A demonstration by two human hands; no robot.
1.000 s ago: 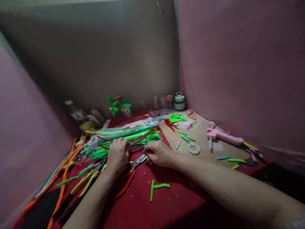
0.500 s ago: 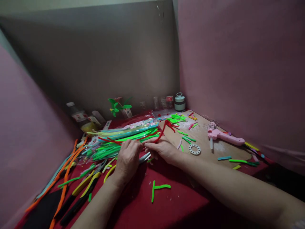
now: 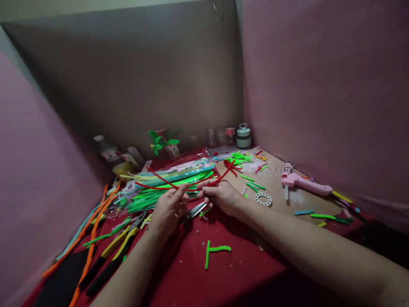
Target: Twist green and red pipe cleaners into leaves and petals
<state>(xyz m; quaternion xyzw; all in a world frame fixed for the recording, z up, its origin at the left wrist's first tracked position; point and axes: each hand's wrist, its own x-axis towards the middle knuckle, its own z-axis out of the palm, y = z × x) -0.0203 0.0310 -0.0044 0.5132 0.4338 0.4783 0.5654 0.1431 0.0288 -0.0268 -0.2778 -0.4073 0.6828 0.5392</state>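
Note:
Red pipe cleaners (image 3: pixel 162 178) stretch between my two hands, their loose ends crossing out to the left and up to the right. My left hand (image 3: pixel 169 209) pinches them with thumb and fingertips. Close beside it, my right hand (image 3: pixel 225 198) is closed on the red pipe cleaners too. Below the fingers, scissors (image 3: pixel 195 210) lie on the red cloth, their handles partly hidden by my left hand. A bundle of green pipe cleaners (image 3: pixel 147 199) lies just behind my left hand. Two joined bright green pieces (image 3: pixel 208 256) rest in front.
Pliers (image 3: pixel 119 247) with yellow-black handles and orange pipe cleaners (image 3: pixel 92 238) lie at left. On the cardboard (image 3: pixel 271 170) at right are a pink glue gun (image 3: pixel 306 184) and a white ring (image 3: pixel 263 199). Bottles (image 3: pixel 108 151) and a jar (image 3: pixel 243 136) stand at the back.
My hands have drawn slightly apart, showing more of the red pipe cleaners and scissors. A red end now sticks up to the left. The whole view has shifted a little.

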